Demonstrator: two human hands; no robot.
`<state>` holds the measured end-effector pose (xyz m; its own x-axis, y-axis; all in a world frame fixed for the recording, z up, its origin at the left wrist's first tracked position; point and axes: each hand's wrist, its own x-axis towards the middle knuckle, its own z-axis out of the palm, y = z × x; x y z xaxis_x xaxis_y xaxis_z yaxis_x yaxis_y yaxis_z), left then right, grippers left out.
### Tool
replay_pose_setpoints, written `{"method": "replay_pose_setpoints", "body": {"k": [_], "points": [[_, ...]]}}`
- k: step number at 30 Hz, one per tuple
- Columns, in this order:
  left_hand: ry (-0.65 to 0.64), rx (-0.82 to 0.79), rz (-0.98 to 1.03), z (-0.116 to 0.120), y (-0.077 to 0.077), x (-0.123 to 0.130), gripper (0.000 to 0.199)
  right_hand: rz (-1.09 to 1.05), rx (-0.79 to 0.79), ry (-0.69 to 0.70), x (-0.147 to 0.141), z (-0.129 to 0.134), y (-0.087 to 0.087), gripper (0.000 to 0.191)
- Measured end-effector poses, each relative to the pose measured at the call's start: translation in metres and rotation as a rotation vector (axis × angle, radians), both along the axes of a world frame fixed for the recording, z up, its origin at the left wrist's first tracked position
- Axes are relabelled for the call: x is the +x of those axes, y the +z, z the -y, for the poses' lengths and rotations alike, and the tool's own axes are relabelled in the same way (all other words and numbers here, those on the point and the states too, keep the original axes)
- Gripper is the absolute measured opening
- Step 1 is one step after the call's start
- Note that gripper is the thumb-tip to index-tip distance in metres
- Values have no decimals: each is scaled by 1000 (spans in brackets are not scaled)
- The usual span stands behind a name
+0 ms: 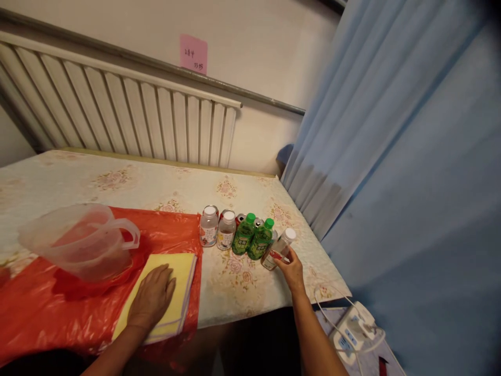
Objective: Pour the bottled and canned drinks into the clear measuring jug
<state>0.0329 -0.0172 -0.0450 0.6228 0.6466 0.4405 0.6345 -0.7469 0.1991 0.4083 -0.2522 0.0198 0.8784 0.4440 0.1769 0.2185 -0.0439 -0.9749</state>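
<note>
My left hand [153,295] lies flat on a folded yellow cloth [182,269], its fingers stretched out. At the right end of a row of bottles, my right hand [291,270] is closed round a clear bottle [278,248] with a white cap, which stands on the tablecloth. Just left of it are two green bottles [243,236] with green caps. Two clear jars [209,228] with white lids stand further left. Behind this row several drink cans [241,218] show only their tops.
A translucent plastic jug [84,240] lies on a red plastic sheet [31,308] at the left. The flowered tablecloth [172,183] reaches a radiator [136,104] at the back. Right of the table hang blue curtains [410,172], with a power strip [350,331] below.
</note>
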Motion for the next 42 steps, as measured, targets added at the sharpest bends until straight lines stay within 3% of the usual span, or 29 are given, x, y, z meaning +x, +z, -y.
{"method": "replay_pose_setpoints", "body": {"k": [12, 19, 33, 42], "points": [[3, -6, 32, 0, -2, -1, 35, -11, 9, 31, -2, -1, -4, 72], [6, -1, 27, 4, 3, 0, 35, -22, -48, 65, -7, 2, -23, 63], [17, -17, 25, 5, 1, -1, 34, 17, -105, 37, -3, 2, -41, 64], [14, -13, 44, 5, 1, -1, 33, 20, -99, -59, -15, 8, -46, 59]]}}
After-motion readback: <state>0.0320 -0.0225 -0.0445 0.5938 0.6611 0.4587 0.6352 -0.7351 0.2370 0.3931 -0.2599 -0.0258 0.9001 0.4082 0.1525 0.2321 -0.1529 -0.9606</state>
